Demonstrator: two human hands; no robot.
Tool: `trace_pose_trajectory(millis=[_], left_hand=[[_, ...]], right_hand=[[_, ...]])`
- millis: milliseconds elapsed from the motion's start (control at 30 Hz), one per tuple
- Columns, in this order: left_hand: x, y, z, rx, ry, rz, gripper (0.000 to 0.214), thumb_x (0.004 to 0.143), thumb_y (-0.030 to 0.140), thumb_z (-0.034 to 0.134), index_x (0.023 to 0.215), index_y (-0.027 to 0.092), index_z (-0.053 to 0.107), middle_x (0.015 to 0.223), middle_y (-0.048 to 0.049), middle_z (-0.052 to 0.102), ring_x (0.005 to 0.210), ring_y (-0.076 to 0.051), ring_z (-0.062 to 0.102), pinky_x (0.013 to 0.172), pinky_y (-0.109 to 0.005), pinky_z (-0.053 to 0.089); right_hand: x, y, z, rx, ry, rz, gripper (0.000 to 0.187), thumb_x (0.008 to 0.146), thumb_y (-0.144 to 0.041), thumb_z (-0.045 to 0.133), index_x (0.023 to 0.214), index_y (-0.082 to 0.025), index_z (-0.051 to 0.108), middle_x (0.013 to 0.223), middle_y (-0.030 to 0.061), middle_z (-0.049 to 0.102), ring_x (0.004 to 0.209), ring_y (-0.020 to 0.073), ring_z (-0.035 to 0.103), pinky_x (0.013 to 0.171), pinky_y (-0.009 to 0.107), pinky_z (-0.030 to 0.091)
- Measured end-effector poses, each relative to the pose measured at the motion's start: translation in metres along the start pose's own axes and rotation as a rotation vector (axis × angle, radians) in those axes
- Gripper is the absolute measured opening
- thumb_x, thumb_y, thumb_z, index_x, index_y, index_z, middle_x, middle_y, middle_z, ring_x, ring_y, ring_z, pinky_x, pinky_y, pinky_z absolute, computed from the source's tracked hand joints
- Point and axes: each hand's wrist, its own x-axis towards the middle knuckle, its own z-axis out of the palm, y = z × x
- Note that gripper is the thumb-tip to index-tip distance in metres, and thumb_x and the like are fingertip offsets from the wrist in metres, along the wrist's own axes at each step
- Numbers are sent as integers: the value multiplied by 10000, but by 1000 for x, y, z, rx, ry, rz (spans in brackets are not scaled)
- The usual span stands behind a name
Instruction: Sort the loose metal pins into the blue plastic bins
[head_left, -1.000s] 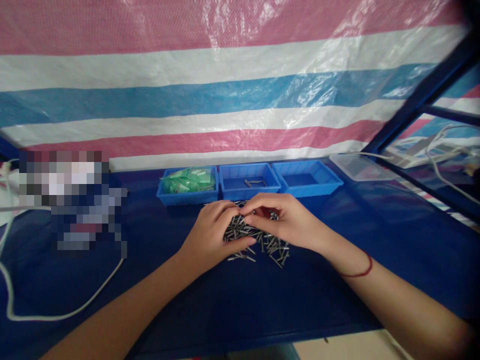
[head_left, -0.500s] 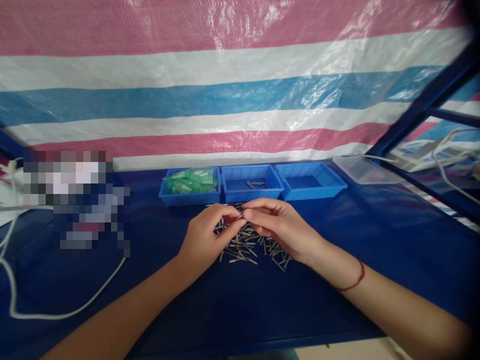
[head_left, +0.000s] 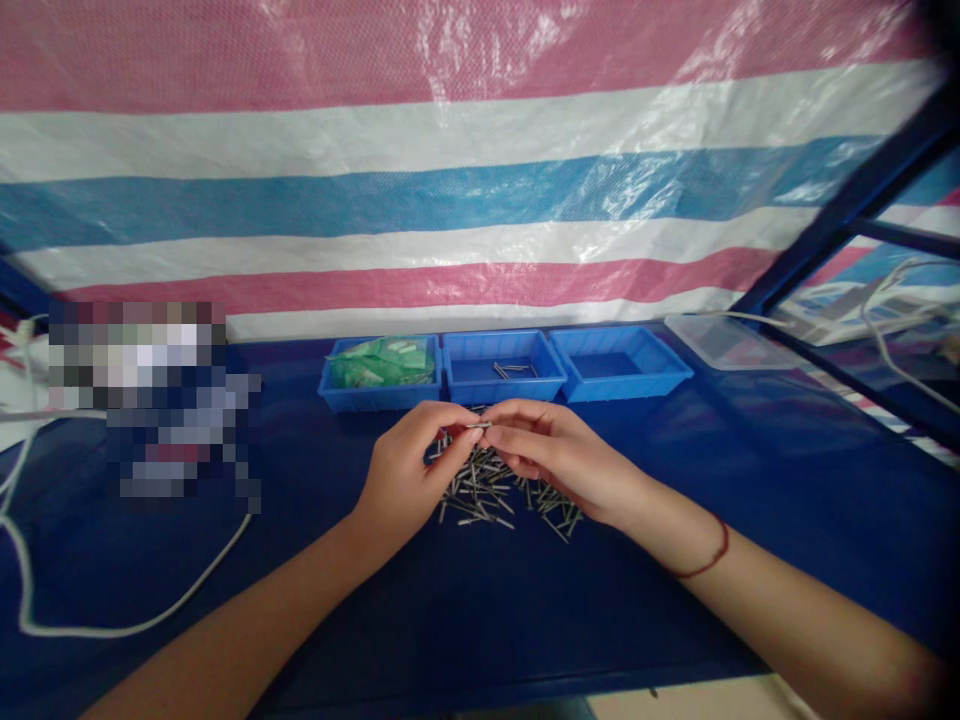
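Between the fingertips of both hands is a small nail-like metal piece (head_left: 478, 426), lying nearly level. My left hand (head_left: 409, 455) pinches its left part with thumb and forefinger. Thumb and forefinger of my right hand (head_left: 566, 450) close on the other end. Under the hands a loose pile of nail-like metal pieces (head_left: 484, 490) is spread on the dark blue tabletop (head_left: 450, 620), some silvery, some darker with visible heads; the hands hide part of it. Behind it, the middle blue tray (head_left: 504, 345) contains several similar thin pieces (head_left: 512, 370).
A left blue tray (head_left: 379, 400) contains a green plastic bag (head_left: 384, 362). A third blue tray (head_left: 622, 375) stands at the right, near a clear plastic lid (head_left: 731, 342). White cable (head_left: 112, 632) loops at the left beside a pixelated area. A striped sheet (head_left: 480, 200) hangs behind.
The fingertips have shifted slightly, and more of the metal piece shows between them. My left fingers have risen a little; trays and pile look the same.
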Motion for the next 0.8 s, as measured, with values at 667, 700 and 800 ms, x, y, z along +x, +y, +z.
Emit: trace_pose_trajectory(millis=[667,700,800], left_hand=[[2,-16,3,178,-207,-19,185,894,210,504,1042,196,614,997,-54,659,949,-195,581,863,-342,434],[3,-16,2,192,-240,-5,172,887,194,501,1003,198,628,978,-48,664,935,-194,576,850,-342,426],[3,-11,0,233,-355,46,164,838,139,513,901,206,649,946,-32,662,913,-192,553,825,-342,389]], right_hand=[[31,-3,-46,-1195,566,-745,207,882,-360,559,922,-188,667,901,86,692,826,227,599,775,371,428],[33,-3,-49,-1245,575,-722,227,878,-371,563,944,-182,671,921,94,696,858,245,596,791,386,417],[31,-3,-51,-1306,566,-703,256,884,-380,540,964,-178,676,938,94,699,891,260,586,800,393,399]])
